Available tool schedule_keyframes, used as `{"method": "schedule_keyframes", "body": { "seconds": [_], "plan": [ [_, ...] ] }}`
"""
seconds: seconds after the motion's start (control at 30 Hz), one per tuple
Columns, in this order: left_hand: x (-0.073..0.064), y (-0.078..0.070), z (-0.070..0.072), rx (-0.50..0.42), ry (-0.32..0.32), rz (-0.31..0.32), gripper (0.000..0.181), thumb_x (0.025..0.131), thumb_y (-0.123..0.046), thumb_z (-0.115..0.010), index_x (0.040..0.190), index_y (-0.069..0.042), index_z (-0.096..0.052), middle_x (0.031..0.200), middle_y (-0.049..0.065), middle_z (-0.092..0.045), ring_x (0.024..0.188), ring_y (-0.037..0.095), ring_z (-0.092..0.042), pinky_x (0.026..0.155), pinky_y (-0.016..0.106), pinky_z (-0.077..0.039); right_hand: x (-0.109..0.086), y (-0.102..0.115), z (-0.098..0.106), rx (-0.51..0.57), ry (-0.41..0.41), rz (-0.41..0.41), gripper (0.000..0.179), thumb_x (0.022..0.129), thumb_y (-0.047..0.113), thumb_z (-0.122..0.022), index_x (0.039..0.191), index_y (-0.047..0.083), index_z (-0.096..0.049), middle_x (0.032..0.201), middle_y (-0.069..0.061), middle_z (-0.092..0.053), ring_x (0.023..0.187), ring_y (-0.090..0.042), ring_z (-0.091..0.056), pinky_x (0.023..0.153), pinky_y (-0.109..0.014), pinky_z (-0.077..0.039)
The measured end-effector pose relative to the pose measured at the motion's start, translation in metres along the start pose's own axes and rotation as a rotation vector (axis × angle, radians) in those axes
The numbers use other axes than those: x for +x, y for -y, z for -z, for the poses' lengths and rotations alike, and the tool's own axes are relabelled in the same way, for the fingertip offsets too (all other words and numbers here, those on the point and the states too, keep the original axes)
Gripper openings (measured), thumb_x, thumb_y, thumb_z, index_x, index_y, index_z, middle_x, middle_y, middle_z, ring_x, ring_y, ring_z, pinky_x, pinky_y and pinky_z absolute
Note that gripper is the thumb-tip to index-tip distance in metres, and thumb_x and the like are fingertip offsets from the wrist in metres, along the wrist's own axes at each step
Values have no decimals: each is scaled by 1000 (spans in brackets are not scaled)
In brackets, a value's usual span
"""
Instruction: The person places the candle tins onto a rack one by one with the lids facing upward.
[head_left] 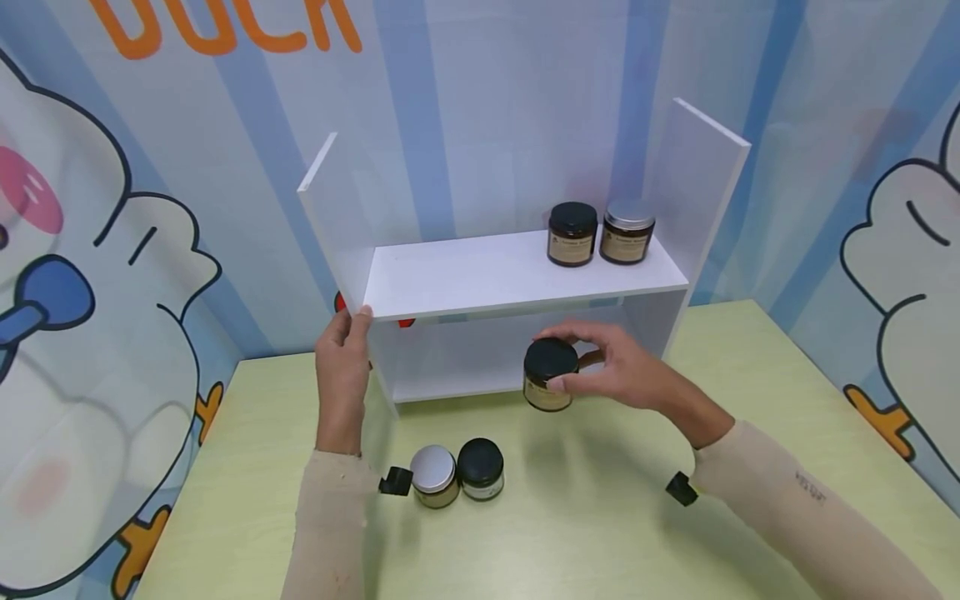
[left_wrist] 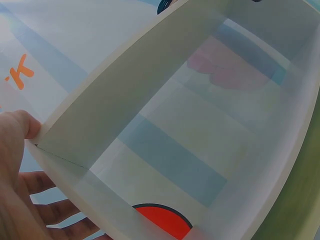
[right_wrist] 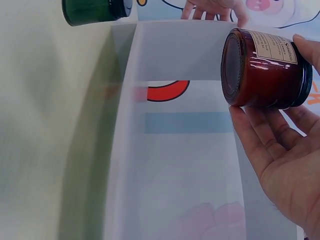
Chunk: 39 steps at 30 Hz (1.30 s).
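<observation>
The right hand (head_left: 611, 367) has its grip closed around an amber glass jar (head_left: 549, 385) with a black screw lid and a beige printed label, thumb on the near side and fingers curled around the far side. That jar is held in the air, lid upward, in front of the lower compartment of a white two-level shelf unit (head_left: 465, 271) and above the pale yellow-green bench (head_left: 600, 542). The right wrist view shows its round base and the small text on its label, too fine to read fully. The left hand (head_left: 345, 367) grasps the unit's left side panel (head_left: 337, 225) where it meets the upper board, thumb on the front edge and fingers along the outer face. On the upper board, near the right side panel (head_left: 697, 183), a black-lidded amber jar (head_left: 572, 235) stands upright just beside a silver-lidded amber jar (head_left: 627, 233), both with beige labels facing front. On the bench, nearer the person, a silver-lidded jar (head_left: 434, 477) and a second black-lidded jar (head_left: 481, 469) stand side by side; whether they touch is hard to tell. Both forearms wear beige sleeves (head_left: 330, 533). Behind the unit hangs a blue-striped backdrop (head_left: 510, 100) printed with cartoon figures and orange lettering (head_left: 217, 29).
</observation>
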<state>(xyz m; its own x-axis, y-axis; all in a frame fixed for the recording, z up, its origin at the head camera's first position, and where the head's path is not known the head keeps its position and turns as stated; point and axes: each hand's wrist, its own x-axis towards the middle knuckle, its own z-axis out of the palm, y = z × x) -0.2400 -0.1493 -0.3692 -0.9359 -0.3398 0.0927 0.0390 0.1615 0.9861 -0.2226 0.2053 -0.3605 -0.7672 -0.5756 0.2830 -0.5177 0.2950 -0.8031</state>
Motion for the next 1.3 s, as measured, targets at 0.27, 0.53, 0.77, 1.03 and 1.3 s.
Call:
{"method": "schedule_keyframes", "body": {
  "seconds": [0.27,0.53,0.77,1.03,1.3],
  "plan": [
    [0,0,0,4,-4,-3,65,97,-63,-54,149,-24,-52,147,-2,-53,128,27,-47,94,44,-42,8,7,6,-29,-46,11,53,88,16,-79,138,18,-62,122,-2,-65,112,-21,-58,89,-38,-55],
    [-1,-1,-1,5,-9,-12,64,97,-62,-54,149,-23,-53,147,-2,-54,125,23,-47,94,45,-42,15,15,11,-34,-64,-6,51,90,19,-78,138,22,-61,126,-1,-63,111,-20,-58,90,-41,-55],
    [-2,-1,0,-3,-6,-18,64,98,-61,-54,149,-22,-53,147,-1,-54,123,23,-46,97,48,-42,21,19,14,-52,-79,-4,48,91,18,-78,137,20,-62,124,-1,-62,109,-21,-57,88,-37,-56],
    [-1,-1,0,0,-5,-11,64,98,-62,-53,149,-23,-53,147,-1,-53,125,23,-46,97,48,-42,25,24,19,-70,-99,-5,48,91,20,-78,136,20,-63,124,-1,-62,109,-20,-57,87,-35,-56],
    [-2,-2,0,5,0,-18,65,97,-62,-54,149,-23,-53,147,-1,-54,124,23,-46,94,45,-42,28,29,24,-48,-122,-19,49,90,19,-78,137,18,-63,127,-4,-61,110,-21,-58,86,-33,-57]
  ]
}}
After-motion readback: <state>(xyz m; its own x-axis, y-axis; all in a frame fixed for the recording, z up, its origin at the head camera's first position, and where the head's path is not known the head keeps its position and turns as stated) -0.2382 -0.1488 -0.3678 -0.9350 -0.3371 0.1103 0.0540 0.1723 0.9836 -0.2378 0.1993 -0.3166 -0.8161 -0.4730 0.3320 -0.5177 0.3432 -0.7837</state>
